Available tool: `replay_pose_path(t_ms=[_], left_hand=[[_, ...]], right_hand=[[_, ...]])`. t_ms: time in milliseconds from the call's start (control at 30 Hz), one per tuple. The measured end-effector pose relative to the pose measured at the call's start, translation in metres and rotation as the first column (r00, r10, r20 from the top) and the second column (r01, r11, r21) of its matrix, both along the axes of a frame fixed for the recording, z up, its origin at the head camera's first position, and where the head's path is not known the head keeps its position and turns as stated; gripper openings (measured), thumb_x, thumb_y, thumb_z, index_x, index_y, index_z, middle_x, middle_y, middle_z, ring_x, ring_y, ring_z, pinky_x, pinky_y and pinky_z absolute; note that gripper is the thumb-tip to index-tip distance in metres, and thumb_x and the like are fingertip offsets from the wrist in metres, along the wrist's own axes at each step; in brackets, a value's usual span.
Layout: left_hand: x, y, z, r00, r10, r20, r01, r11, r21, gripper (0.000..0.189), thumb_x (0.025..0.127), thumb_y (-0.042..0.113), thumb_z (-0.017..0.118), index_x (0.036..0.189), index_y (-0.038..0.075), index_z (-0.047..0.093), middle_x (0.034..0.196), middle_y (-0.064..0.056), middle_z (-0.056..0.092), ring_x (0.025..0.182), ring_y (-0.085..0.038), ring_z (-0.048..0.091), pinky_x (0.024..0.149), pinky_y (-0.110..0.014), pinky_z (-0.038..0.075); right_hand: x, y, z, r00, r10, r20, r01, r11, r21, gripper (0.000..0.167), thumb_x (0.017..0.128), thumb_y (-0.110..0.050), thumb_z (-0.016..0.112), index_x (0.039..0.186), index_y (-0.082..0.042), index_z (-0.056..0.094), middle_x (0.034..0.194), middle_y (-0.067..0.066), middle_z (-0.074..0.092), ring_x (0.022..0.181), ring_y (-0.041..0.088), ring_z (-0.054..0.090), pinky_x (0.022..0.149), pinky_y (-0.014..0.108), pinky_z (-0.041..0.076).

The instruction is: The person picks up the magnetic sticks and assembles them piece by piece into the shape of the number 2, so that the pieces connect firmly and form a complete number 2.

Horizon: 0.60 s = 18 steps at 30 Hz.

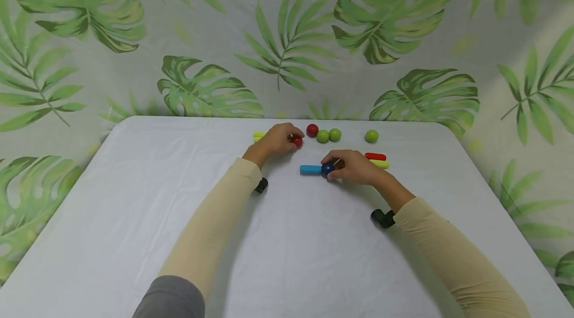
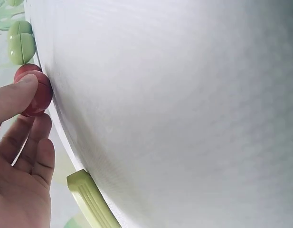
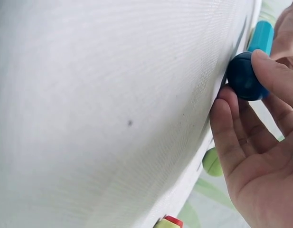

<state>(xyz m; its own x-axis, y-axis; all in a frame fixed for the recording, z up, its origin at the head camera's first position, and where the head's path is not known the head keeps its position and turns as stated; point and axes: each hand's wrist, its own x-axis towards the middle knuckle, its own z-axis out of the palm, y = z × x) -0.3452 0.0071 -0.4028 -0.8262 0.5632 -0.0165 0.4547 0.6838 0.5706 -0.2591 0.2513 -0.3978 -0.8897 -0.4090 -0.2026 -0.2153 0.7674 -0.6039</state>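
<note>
My left hand (image 1: 278,139) pinches a red ball (image 1: 297,142) near the back of the table. In the left wrist view the thumb lies on that ball, and the other fingers are partly behind it. The right hand (image 1: 352,166) holds a dark blue ball (image 1: 327,170) between thumb and fingers. A light blue stick (image 1: 310,170) lies against the ball's left side; whether the two are joined I cannot tell. A second red ball (image 1: 312,130) sits just beyond the left fingertips, beside two green balls (image 1: 323,136).
Yellow-green sticks (image 1: 258,134) lie partly behind the left hand. Right of the right hand are a red stick (image 1: 375,156) and a yellow-green stick (image 1: 382,164). Another green ball (image 1: 371,136) sits farther back. A white cloth (image 1: 112,198) covers the table; a leaf-patterned curtain (image 1: 296,98) hangs behind.
</note>
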Motion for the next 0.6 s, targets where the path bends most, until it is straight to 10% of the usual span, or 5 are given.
replay_pose_path(t_ms=[600], left_hand=[[0.018,-0.05,0.029,0.985,-0.049,-0.168,0.047,0.999,-0.017,0.04,0.093,0.011,0.064,0.131,0.001,0.061,0.127,-0.013,0.066,0.111,-0.027,0.064,0.099,-0.04,0.051]], right_hand=[[0.002,-0.002,0.002,1.0,-0.002,0.002,0.002,1.0,0.018,0.039,0.09,-0.018,0.073,0.127,-0.016,0.064,0.122,0.013,0.065,0.105,0.026,0.059,0.09,0.036,0.055]])
